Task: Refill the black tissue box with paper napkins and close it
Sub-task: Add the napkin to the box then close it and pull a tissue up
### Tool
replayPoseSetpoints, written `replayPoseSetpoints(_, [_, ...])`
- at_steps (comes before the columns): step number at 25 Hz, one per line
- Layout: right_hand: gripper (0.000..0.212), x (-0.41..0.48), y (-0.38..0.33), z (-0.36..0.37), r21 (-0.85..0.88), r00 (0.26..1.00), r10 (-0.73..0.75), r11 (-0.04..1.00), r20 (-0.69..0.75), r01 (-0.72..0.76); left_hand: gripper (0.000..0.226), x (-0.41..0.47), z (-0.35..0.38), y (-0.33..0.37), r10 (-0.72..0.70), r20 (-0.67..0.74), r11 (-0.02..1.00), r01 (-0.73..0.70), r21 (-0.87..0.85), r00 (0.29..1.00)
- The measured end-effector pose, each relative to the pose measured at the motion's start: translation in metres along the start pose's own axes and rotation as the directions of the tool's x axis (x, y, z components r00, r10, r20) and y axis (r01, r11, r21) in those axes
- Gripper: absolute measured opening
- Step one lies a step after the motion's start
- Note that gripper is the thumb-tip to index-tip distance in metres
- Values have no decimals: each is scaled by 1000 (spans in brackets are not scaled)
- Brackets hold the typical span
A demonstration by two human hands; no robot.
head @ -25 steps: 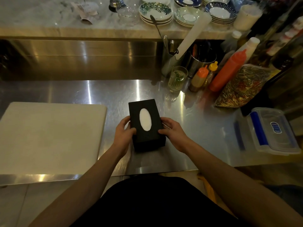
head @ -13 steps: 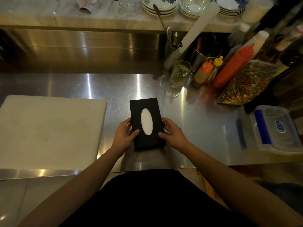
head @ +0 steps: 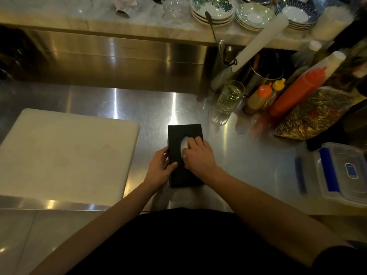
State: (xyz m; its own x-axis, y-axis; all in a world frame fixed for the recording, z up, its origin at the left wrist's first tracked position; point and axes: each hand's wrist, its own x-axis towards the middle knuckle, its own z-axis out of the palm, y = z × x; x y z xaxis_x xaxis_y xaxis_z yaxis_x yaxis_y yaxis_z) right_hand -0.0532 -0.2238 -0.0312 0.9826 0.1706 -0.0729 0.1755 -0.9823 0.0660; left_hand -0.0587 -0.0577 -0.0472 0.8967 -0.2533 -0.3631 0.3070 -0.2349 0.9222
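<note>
The black tissue box (head: 184, 131) lies flat on the steel counter (head: 111, 102), just in front of me, its lid on and its oval opening facing up. White paper napkin (head: 184, 144) shows in that opening. My left hand (head: 158, 165) grips the box's left side, thumb on the top face. My right hand (head: 200, 155) lies over the box top, its curled fingertips and thumb pinching the napkin at the opening. Most of the oval is hidden under that hand.
A pale cutting board (head: 65, 155) fills the counter to the left. At the back right stand a glass (head: 230, 96), squeeze bottles (head: 294, 94) and a filled bag (head: 313, 114). A clear plastic container (head: 341, 173) sits at the right edge. Plates (head: 212, 8) are stacked on the shelf above.
My right hand left the box's right side and moved onto its top, over the oval opening. My left hand stays on the left side. The box has not shifted.
</note>
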Motion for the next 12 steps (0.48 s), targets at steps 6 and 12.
replayPoseSetpoints(6, [39,22,-11,-7,-91,987,23,996,158,-9,62,4,-4,-4,10,-4,1000,-10,-15,1000])
replayPoseSetpoints(12, [22,26,-18,-9,-222,975,80,975,209,-32,61,5,-2,-6,2,-4,1000,-2,-7,1000])
